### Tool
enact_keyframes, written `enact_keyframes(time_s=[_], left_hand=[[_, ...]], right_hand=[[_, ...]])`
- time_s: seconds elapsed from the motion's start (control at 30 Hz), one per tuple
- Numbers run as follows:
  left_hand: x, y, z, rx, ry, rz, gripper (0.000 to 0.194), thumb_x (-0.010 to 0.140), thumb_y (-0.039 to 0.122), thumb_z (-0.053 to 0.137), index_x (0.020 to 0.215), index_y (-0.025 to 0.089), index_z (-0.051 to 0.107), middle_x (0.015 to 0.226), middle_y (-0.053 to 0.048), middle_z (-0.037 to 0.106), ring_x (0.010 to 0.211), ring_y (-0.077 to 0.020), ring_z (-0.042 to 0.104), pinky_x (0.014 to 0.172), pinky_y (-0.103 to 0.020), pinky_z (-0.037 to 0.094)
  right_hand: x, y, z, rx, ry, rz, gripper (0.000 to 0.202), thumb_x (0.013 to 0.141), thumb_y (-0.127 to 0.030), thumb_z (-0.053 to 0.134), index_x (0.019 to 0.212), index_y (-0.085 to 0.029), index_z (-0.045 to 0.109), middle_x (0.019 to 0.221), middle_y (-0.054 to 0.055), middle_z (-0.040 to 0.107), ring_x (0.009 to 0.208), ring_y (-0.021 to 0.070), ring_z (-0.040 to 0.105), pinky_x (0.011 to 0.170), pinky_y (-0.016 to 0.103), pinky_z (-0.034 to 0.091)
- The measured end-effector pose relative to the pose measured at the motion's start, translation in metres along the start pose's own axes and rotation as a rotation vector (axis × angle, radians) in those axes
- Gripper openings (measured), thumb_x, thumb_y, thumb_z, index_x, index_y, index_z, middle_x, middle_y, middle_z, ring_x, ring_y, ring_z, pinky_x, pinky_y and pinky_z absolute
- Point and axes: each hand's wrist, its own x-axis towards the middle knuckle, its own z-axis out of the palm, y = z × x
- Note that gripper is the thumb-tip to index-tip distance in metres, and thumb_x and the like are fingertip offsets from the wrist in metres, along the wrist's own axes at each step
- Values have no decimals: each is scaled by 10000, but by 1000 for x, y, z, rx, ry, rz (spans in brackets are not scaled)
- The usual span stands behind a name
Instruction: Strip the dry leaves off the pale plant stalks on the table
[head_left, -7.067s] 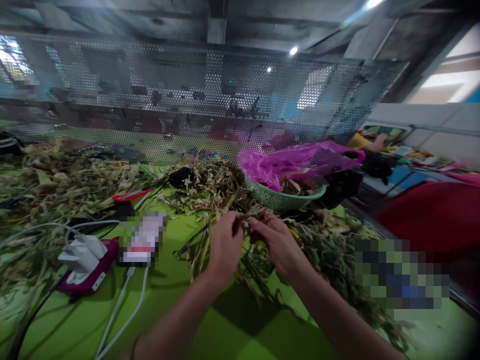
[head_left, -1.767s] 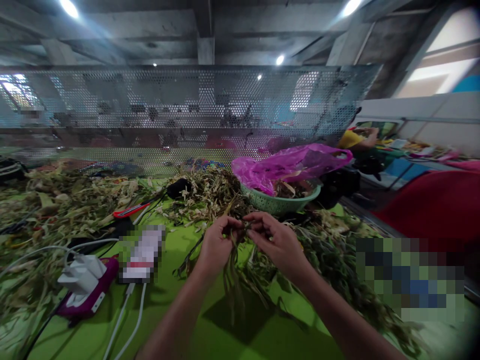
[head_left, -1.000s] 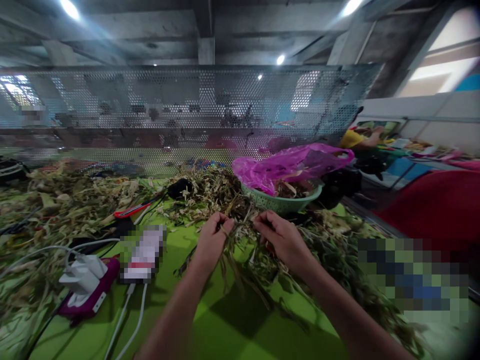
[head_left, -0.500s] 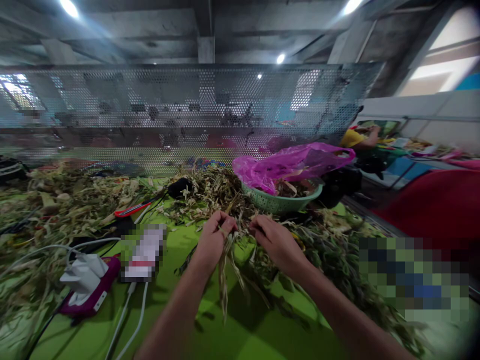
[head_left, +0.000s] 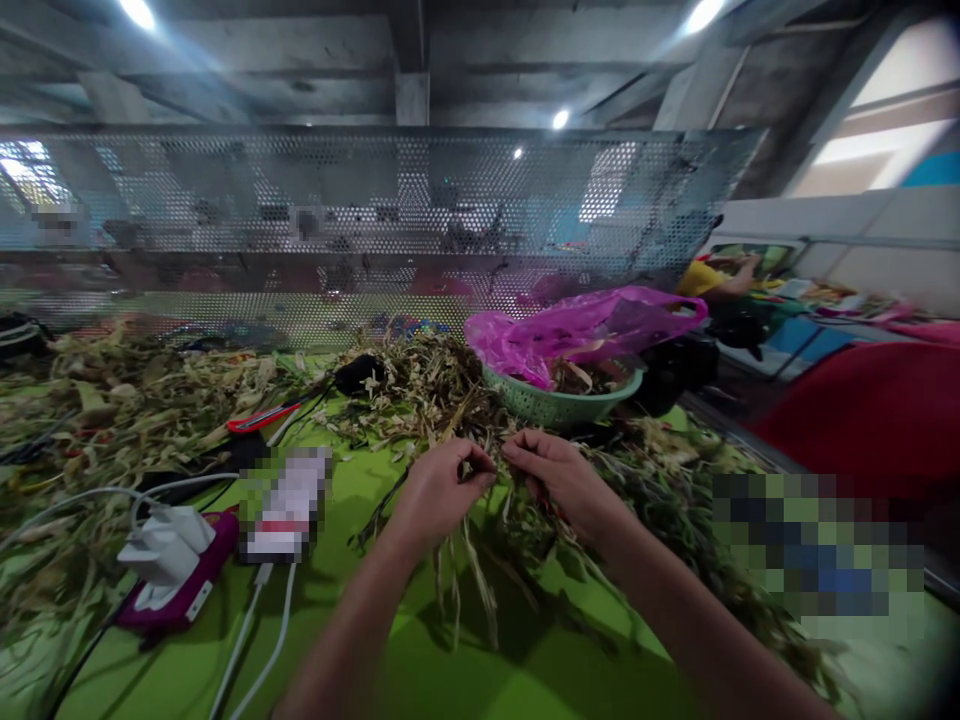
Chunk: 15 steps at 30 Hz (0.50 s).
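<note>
Over the green table, my left hand (head_left: 450, 490) is closed, thumb and fingers drawn together around dried plant strands (head_left: 486, 590) whose pale ends hang below it. My right hand (head_left: 559, 480) is close on its right, thumb and forefinger pinched together. What lies in that pinch is too small to make out, and a bit of red shows under its curled fingers. Both hands are just in front of a heap of dry, shredded stalks and leaves (head_left: 442, 385). Greener stalks (head_left: 667, 510) lie beside and beyond my right hand.
Behind the hands stands a green basket (head_left: 559, 405) with a pink plastic bag (head_left: 577, 325) over it. To the left lie a red cutter knife (head_left: 262, 419), a blurred-out phone (head_left: 289, 505) on a cable and a purple power strip (head_left: 180, 590). A perforated metal screen (head_left: 360, 220) closes the back.
My left hand has turned and moved slightly right and down, its fingertips now nearer the right hand. The hanging strands have shifted right. My right hand stays nearly in place.
</note>
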Motion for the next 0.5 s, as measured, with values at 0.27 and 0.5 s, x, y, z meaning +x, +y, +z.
enact_keyframes(time_s=[0.27,0.5], left_hand=[[1,0,2,-176,63,-87,84,726,184,581,797,176,625,749,-10,646,684,-136,561,629,-236,407],[3,-5,2,-424,82,-225,146,719,241,619,820,138,643,716,-12,617,646,-113,528,611,-224,403]], right_hand=[[-5,0,8,-111,24,-183,182,798,-351,594,773,-171,595,651,-27,538,529,91,439,481,211,357],[-12,-3,10,-483,86,-400,100,850,-260,550,824,-205,629,757,8,644,690,153,571,641,258,423]])
